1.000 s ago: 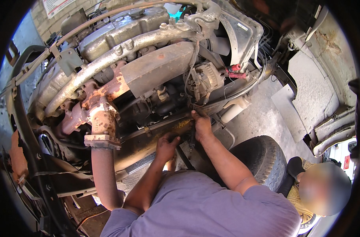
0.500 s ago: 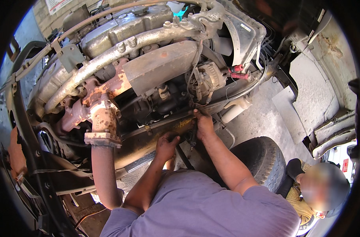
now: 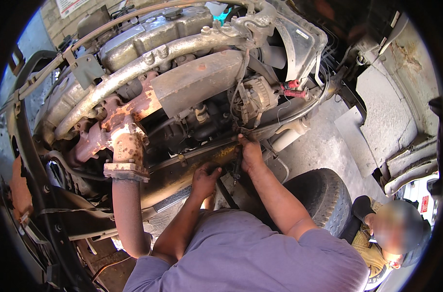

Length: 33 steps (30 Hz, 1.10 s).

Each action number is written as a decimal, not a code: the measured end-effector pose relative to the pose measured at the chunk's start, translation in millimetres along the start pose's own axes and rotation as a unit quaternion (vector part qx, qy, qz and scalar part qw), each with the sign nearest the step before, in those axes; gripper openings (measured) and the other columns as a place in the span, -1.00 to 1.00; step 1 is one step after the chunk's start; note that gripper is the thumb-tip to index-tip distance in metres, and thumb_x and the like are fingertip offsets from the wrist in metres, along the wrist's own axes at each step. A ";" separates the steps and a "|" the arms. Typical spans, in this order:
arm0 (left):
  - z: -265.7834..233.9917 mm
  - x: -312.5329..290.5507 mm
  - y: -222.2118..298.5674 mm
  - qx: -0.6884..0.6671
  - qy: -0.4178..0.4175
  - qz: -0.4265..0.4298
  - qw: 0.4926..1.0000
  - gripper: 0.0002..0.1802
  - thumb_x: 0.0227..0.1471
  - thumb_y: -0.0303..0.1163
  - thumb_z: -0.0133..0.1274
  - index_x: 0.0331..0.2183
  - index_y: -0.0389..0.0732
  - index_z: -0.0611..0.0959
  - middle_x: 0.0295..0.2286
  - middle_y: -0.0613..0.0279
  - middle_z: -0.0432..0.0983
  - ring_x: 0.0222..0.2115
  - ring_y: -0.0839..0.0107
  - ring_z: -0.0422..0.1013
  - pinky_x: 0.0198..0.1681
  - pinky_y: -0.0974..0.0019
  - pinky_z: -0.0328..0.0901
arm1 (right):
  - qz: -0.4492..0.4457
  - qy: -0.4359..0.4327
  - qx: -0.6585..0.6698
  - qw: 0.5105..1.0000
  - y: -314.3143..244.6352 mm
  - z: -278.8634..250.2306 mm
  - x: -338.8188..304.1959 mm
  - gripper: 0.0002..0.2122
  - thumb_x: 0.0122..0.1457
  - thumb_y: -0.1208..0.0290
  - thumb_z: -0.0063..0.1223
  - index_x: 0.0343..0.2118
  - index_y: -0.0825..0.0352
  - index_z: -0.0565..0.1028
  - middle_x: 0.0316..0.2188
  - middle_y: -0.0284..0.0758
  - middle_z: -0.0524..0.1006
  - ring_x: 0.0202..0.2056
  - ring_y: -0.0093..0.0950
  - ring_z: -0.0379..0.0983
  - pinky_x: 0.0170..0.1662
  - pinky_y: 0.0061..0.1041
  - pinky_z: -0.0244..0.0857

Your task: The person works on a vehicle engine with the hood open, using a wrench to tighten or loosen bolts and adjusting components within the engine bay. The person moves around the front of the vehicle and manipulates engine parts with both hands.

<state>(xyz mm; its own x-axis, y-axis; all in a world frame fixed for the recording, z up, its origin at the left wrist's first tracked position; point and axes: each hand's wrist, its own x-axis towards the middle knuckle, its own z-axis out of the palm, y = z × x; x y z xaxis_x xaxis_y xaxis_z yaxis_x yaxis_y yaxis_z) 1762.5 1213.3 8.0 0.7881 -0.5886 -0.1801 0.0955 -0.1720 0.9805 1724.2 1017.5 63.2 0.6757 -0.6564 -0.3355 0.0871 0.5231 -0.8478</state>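
Observation:
My left hand (image 3: pixel 205 181) is at the lower edge of the yellow-brown frame rail (image 3: pixel 170 170), fingers curled and thumb pointing right. Whatever is in its fingers is hidden. My right hand (image 3: pixel 251 153) is higher up at the rail's top edge, below the dusty alternator (image 3: pixel 257 100). Its fingers are closed at a thin dark piece (image 3: pixel 237 166) that hangs down along the palm, its kind too small and dark to tell. Between the two hands lies a shadowed gap with dark parts.
A rusty exhaust manifold (image 3: pixel 126 129) and its thick pipe (image 3: pixel 127 209) stand left of my arms. Above are a heat shield (image 3: pixel 199 80) and silvery engine pipe (image 3: pixel 119 82). Red-handled clamps (image 3: pixel 294 90) sit near the alternator. A tyre (image 3: pixel 323 197) and another person (image 3: pixel 377 253) are at right.
The dark piece by my right hand has tilted slightly. My hands have otherwise barely moved. At right, the other person has shifted and raised a hand toward the head.

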 end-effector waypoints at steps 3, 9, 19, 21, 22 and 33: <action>0.1 0.7 -3.5 0.002 0.000 -0.003 1.000 -0.72 0.22 -0.38 0.26 -0.09 -0.35 0.73 -0.26 0.08 0.72 -0.26 0.36 0.60 -0.12 0.28 0.46 | 0.003 -0.010 0.015 1.000 0.2 -2.7 -1.0 -0.75 0.39 0.46 0.10 0.09 0.28 0.55 -0.27 -0.39 0.66 -0.53 -0.57 0.38 -0.44 -0.49 0.32; 2.7 1.3 -1.9 0.001 -0.012 -0.008 1.000 -0.71 0.21 -0.36 0.25 -0.10 -0.34 0.73 -0.25 0.04 0.73 -0.22 0.30 0.63 -0.08 0.24 0.46 | 0.004 -0.019 0.025 1.000 -0.1 -6.2 -2.3 -0.76 0.40 0.44 0.10 0.08 0.28 0.55 -0.26 -0.39 0.66 -0.55 -0.59 0.35 -0.46 -0.52 0.30; -2.1 -6.7 19.2 0.113 0.024 0.037 0.993 -0.66 0.16 -0.33 0.28 -0.08 -0.33 0.73 -0.21 -0.02 0.72 -0.19 0.23 0.63 -0.05 0.21 0.45 | -0.016 0.012 -0.009 1.000 3.5 -6.3 1.6 -0.78 0.39 0.46 0.12 0.04 0.33 0.62 -0.20 -0.36 0.67 -0.26 -0.49 0.57 -0.19 -0.45 0.45; -1.7 -6.7 18.6 0.086 0.018 0.026 0.996 -0.66 0.16 -0.33 0.28 -0.08 -0.33 0.74 -0.20 -0.03 0.72 -0.18 0.21 0.63 -0.04 0.21 0.44 | -0.023 -0.001 -0.011 1.000 5.7 -6.9 3.1 -0.76 0.39 0.47 0.12 0.07 0.35 0.62 -0.16 -0.34 0.68 -0.19 -0.48 0.58 -0.09 -0.42 0.45; -1.7 -6.0 17.5 0.078 0.013 0.014 0.997 -0.66 0.16 -0.33 0.28 -0.08 -0.33 0.74 -0.19 -0.04 0.72 -0.17 0.20 0.63 -0.04 0.21 0.44 | -0.029 -0.006 -0.011 1.000 6.6 -7.4 3.8 -0.75 0.39 0.47 0.12 0.08 0.35 0.62 -0.15 -0.33 0.68 -0.16 -0.47 0.58 -0.04 -0.41 0.45; 3.3 2.7 -4.7 0.000 0.005 0.030 1.000 -0.70 0.17 -0.40 0.29 -0.10 -0.36 0.73 -0.22 0.02 0.73 -0.20 0.33 0.60 -0.07 0.27 0.44 | -0.039 -0.013 -0.009 0.999 7.8 -8.1 1.1 -0.69 0.38 0.42 0.15 0.15 0.26 0.59 -0.17 -0.48 0.61 -0.31 -0.64 0.45 -0.36 -0.57 0.33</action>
<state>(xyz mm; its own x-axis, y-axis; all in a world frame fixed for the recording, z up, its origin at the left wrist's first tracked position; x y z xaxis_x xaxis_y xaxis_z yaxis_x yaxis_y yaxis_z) 1762.2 1209.9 2.7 0.7983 -0.5903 -0.1192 0.0470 -0.1362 0.9896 1719.6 1016.3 52.9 0.6866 -0.6798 -0.2577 0.1270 0.4612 -0.8781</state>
